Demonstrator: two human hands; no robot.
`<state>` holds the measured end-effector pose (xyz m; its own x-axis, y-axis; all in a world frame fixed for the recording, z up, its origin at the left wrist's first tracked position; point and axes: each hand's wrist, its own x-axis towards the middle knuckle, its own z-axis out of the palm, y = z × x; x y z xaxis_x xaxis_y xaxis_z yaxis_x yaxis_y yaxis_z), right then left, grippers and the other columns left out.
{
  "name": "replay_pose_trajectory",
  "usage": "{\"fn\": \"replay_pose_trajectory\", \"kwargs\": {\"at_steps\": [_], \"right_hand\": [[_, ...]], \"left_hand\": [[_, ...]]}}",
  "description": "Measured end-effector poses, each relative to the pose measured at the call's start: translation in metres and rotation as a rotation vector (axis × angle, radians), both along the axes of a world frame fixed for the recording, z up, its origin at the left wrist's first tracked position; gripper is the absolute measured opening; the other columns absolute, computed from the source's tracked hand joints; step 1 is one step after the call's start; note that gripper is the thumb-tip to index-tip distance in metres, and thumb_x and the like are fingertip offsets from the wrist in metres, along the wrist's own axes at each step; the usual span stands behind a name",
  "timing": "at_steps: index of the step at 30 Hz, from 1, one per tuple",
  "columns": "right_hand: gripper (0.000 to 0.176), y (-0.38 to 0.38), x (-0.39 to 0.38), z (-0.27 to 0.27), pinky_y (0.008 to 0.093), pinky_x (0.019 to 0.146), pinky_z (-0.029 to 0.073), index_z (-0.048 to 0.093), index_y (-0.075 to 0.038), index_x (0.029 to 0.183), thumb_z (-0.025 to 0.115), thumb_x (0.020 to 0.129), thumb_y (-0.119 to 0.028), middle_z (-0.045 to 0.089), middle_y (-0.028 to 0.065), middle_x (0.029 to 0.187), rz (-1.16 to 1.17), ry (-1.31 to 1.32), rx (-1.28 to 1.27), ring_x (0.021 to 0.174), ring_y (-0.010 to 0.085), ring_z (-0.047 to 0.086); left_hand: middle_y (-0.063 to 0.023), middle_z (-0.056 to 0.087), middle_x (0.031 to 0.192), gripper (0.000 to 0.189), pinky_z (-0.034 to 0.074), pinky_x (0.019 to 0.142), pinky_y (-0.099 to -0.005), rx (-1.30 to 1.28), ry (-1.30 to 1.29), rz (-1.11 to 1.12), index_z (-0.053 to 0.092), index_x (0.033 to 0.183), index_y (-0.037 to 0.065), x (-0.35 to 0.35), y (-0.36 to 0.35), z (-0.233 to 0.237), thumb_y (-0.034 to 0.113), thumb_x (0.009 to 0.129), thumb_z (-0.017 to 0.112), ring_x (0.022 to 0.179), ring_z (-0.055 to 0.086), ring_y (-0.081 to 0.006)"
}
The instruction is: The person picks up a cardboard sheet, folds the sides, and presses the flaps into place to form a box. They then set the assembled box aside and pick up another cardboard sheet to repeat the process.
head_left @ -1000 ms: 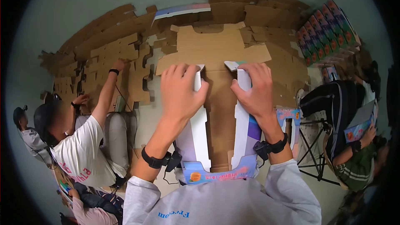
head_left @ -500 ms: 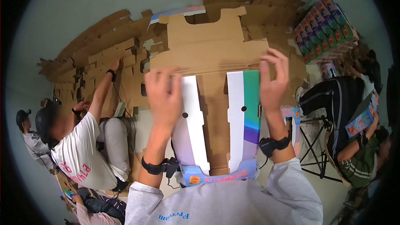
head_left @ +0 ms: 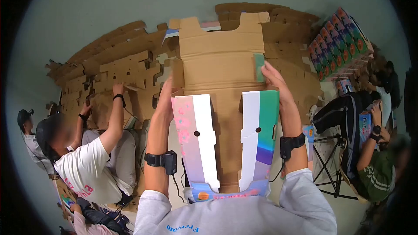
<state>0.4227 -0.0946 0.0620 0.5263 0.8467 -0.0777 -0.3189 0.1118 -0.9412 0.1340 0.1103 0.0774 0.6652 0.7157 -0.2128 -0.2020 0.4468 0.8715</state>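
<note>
A partly folded cardboard box (head_left: 228, 78) lies in front of me, plain brown inside, with its far panel standing out flat and a wide notch in its far edge. Its two long side walls are folded up, pink and white on the left, white, green and purple on the right. My left hand (head_left: 166, 98) is at the left far corner, beside a small brown flap; its fingertips are hidden behind the cardboard. At the right far corner, my right hand (head_left: 278, 82) presses its fingers against a small green flap that is bent up.
Flattened cardboard sheets (head_left: 124, 67) spread behind and to the left. Finished colourful boxes (head_left: 339, 45) are stacked at the back right. A person in white (head_left: 91, 161) works at left, another in green (head_left: 379, 169) at right. A black folding stand (head_left: 328, 165) is nearby.
Both hands have moved down to the outer sides of the box. The small side flaps at the far panel now stand up. The left person's arm has shifted on the cardboard.
</note>
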Motion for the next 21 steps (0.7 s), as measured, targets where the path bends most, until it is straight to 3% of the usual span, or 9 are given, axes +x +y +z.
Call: {"fn": "replay_pose_trajectory", "kwargs": {"at_steps": [2, 5, 7, 10, 11, 14, 15, 19, 21], "right_hand": [[0.061, 0.003, -0.019, 0.038, 0.0322, 0.107, 0.047, 0.046, -0.003, 0.155, 0.068, 0.102, -0.023, 0.061, 0.0136, 0.144, 0.015, -0.125, 0.017, 0.126, 0.0205, 0.061], [0.05, -0.002, -0.035, 0.066, 0.0293, 0.098, 0.051, 0.052, -0.005, 0.146, 0.068, 0.099, -0.014, 0.066, 0.0121, 0.131, 0.012, -0.036, 0.074, 0.118, 0.0192, 0.065], [0.034, -0.005, -0.034, 0.061, 0.0283, 0.094, 0.052, 0.059, -0.004, 0.132, 0.066, 0.1, -0.012, 0.069, 0.0125, 0.119, 0.006, -0.057, 0.079, 0.114, 0.0189, 0.066], [0.018, -0.019, -0.021, 0.026, 0.0312, 0.094, 0.054, 0.064, -0.003, 0.112, 0.057, 0.106, -0.018, 0.073, 0.015, 0.108, -0.017, -0.138, 0.106, 0.111, 0.0208, 0.067], [0.023, -0.021, -0.017, 0.017, 0.0331, 0.096, 0.053, 0.065, -0.002, 0.108, 0.052, 0.108, -0.022, 0.073, 0.0161, 0.107, -0.018, -0.151, 0.143, 0.111, 0.0221, 0.067], [0.049, -0.019, -0.052, 0.041, 0.0389, 0.102, 0.052, 0.067, -0.001, 0.099, 0.038, 0.113, -0.038, 0.076, 0.0194, 0.103, -0.016, -0.129, 0.293, 0.113, 0.0264, 0.068], [0.063, -0.023, -0.043, 0.02, 0.0431, 0.108, 0.049, 0.067, 0.0, 0.101, 0.026, 0.114, -0.047, 0.075, 0.0227, 0.11, 0.044, -0.197, 0.275, 0.119, 0.0313, 0.066], [0.048, -0.032, -0.049, 0.034, 0.0392, 0.112, 0.046, 0.066, 0.002, 0.119, 0.051, 0.106, -0.041, 0.069, 0.0212, 0.127, 0.116, -0.368, 0.187, 0.127, 0.0275, 0.063], [0.035, -0.039, -0.041, 0.045, 0.0355, 0.107, 0.049, 0.062, 0.002, 0.125, 0.064, 0.101, -0.024, 0.066, 0.0176, 0.133, 0.225, -0.287, 0.115, 0.123, 0.0212, 0.063]], "left_hand": [[-0.0117, 0.072, 0.11, 0.049, 0.054, 0.082, -0.0308, 0.196, -0.037, -0.031, 0.055, 0.141, 0.003, 0.012, -0.009, 0.028, 0.034, 0.105, 0.066, 0.097, 0.066, -0.0159], [-0.0097, 0.071, 0.111, 0.04, 0.053, 0.081, -0.0289, 0.267, -0.009, -0.11, 0.057, 0.136, 0.003, 0.005, 0.006, 0.021, 0.02, 0.101, 0.066, 0.096, 0.066, -0.0155], [-0.0087, 0.069, 0.11, 0.036, 0.052, 0.081, -0.0283, 0.281, 0.009, -0.126, 0.059, 0.132, 0.003, -0.004, 0.002, 0.024, 0.012, 0.097, 0.064, 0.096, 0.065, -0.0149], [-0.0105, 0.068, 0.104, 0.031, 0.049, 0.086, -0.0299, 0.226, -0.01, 0.078, 0.063, 0.122, 0.001, -0.013, -0.027, 0.023, 0.009, 0.093, 0.057, 0.098, 0.063, -0.0164], [-0.0115, 0.068, 0.102, 0.031, 0.049, 0.088, -0.0307, 0.199, -0.027, 0.183, 0.065, 0.119, 0.0, -0.014, -0.032, 0.022, 0.009, 0.092, 0.054, 0.099, 0.063, -0.0175], [-0.0164, 0.067, 0.101, 0.036, 0.047, 0.095, -0.0365, 0.472, -0.273, 0.062, 0.067, 0.105, -0.004, -0.025, -0.035, 0.014, 0.021, 0.094, 0.044, 0.102, 0.062, -0.0243], [-0.0192, 0.066, 0.102, 0.045, 0.045, 0.099, -0.0405, 0.418, -0.41, -0.012, 0.066, 0.099, -0.007, -0.028, -0.028, 0.0, 0.026, 0.095, 0.036, 0.103, 0.06, -0.0284], [-0.0157, 0.062, 0.097, 0.035, 0.04, 0.104, -0.0418, 0.332, -0.431, 0.078, 0.059, 0.089, -0.001, -0.032, -0.028, -0.008, 0.027, 0.098, 0.039, 0.1, 0.055, -0.0264], [-0.0142, 0.061, 0.103, 0.02, 0.038, 0.106, -0.0424, 0.212, -0.345, 0.081, 0.057, 0.085, 0.002, -0.033, -0.035, 0.007, 0.02, 0.092, 0.051, 0.11, 0.053, -0.0264]]}}
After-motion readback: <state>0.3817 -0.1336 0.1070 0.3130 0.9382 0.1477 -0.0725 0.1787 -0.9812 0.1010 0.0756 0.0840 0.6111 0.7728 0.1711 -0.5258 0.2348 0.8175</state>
